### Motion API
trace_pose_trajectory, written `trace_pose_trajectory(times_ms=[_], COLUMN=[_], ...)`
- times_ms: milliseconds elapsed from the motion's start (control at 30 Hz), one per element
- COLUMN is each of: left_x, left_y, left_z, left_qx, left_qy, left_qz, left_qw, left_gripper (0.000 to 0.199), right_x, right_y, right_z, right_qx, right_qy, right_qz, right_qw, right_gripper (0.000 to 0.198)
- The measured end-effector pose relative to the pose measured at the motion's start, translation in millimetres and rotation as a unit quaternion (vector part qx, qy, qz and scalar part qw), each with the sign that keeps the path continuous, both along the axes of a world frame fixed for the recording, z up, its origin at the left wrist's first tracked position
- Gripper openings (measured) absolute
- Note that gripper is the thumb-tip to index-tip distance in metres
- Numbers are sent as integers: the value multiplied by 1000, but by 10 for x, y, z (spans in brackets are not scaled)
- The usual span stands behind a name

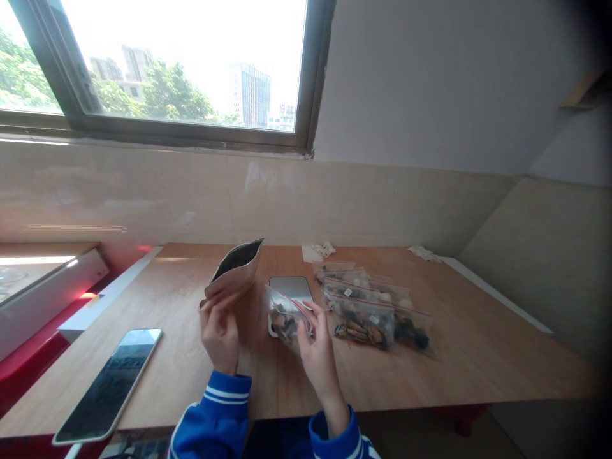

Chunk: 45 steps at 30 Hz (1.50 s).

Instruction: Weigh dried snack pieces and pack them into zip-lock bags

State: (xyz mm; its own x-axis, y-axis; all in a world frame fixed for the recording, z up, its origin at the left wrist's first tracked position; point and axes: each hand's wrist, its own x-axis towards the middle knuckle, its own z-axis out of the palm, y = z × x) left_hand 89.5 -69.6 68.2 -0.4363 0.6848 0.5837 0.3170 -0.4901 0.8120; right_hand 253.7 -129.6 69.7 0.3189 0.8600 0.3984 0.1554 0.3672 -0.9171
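My left hand (pixel 220 333) is closed on the lower part of a brown paper pouch (pixel 234 280). The pouch's top gapes, showing a dark inside. My right hand (pixel 315 341) pinches the top edge of a clear zip bag (pixel 285 324) with brown dried pieces in it. This bag hangs tilted over a flat silver-topped device (pixel 291 288), which it partly hides. Just right of my right hand lies a pile of similar clear zip bags (pixel 366 319) with red seal lines, holding dark and brown dried pieces and some pale round ones.
A phone (pixel 109 386) with a cable lies at the left of the wooden table (pixel 430 376). Crumpled white paper (pixel 322 250) sits at the back edge, with another scrap (pixel 424 254) farther right. Behind the table stand a tiled wall (pixel 406 204) and a window (pixel 191 70).
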Motion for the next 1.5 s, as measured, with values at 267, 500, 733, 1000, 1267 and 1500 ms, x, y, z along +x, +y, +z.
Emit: trace_pose_trajectory(times_ms=[267,500,733,1000,1267,1500], left_x=[-480,-456,151,744,460,293], left_y=[580,1037,-31,-536,-470,-515], left_z=[-105,26,-118,-240,-233,-182], left_qx=[-78,-83,-178,-262,-240,-227], left_qy=[-14,99,-103,-361,-235,-270], left_qz=[-38,-49,-134,-393,-284,-359], left_qw=[996,990,969,804,898,864], left_gripper=[52,67,56,62,71,60], right_x=[268,345,252,72,220,313], right_y=[-107,-129,-62,-20,-4,-33], right_z=[9,87,-2,-76,-195,-214], right_qx=[-14,-52,-59,-60,-82,-68], right_qy=[33,20,199,298,145,187], right_qz=[13,-24,-4,45,84,34], right_qw=[999,998,978,952,982,979], right_gripper=[22,33,46,47,45,40])
